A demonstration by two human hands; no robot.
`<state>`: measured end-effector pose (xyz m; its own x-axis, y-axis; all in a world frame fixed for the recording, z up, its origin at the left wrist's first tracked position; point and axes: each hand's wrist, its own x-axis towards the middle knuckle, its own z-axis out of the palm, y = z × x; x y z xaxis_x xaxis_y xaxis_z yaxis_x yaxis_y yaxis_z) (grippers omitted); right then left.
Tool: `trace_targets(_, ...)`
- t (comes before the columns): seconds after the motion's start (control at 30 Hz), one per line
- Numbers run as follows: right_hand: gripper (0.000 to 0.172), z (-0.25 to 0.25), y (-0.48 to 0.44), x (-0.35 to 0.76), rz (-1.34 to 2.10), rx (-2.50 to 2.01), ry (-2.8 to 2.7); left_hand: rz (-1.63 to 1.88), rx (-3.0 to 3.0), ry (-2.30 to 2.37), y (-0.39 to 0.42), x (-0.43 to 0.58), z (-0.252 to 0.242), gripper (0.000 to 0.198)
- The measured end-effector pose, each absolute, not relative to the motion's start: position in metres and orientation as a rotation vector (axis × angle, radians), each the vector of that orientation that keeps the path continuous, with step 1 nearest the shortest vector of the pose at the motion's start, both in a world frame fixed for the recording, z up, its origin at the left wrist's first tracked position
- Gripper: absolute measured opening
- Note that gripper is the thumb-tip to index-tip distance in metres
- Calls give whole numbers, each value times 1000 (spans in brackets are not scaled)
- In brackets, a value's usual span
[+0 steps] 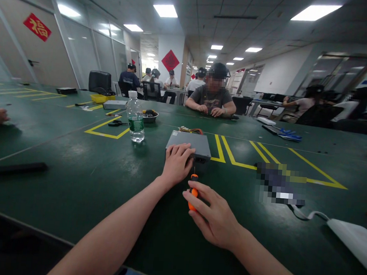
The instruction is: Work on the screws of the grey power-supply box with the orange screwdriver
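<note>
Box: one, grey, (pixel 196 141) on the table (pixel 92 198), well in from its near edge.
Screwdriver: one (pixel 193 192), tip towards the box's near face; I cannot tell if they touch.
Left hand: one (pixel 177 164), reaching over the table's near edge, palm down on the box, grip loosely spread.
Right hand: one (pixel 217 216), turned inward, grip pinching the screwdriver's handle.
Bottle: one (pixel 136 119), upright, left of the box.
Bowl: one (pixel 150 119), nearer the table's far edge.

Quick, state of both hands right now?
Left hand: open, resting on the gray metal box.
Right hand: closed around the handle of an orange-and-black screwdriver.
</note>
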<state>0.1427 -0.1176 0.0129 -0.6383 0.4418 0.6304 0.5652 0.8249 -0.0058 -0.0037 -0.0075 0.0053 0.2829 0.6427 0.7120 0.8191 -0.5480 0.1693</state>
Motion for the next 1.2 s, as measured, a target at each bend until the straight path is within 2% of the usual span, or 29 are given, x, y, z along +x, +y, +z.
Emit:
trace_targets(0.13, 31, 11, -114, 146, -361, -675, -2228, -1116, -2319, -1359, -7, -3, 5, 26)
trace_targets(0.3, 23, 9, -117, 145, -321, -732, -2126, -1098, -2319, -1327, -9, -4, 5, 26)
trace_targets(0.53, 32, 12, -120, 137, -359, -748, -2393, -1089, -2366, -1261, -8, -5, 5, 26)
trace_targets(0.67, 25, 11, -115, 140, -419, -651, -2296, -1106, -2368, -1290, -7, -4, 4, 26)
trace_targets(0.8, 16, 9, -116, 141, -339, -685, -2200, -1110, -2361, -1312, -8, -4, 5, 25)
trace_targets(0.97, 29, 13, -121, 138, -316, -763, -2381, -1117, -2362, -1305, -9, -4, 6, 25)
trace_targets(1.2, 31, 10, -114, 146, -428, -657, -2188, -1114, -2355, -1309, -8, -3, 5, 25)
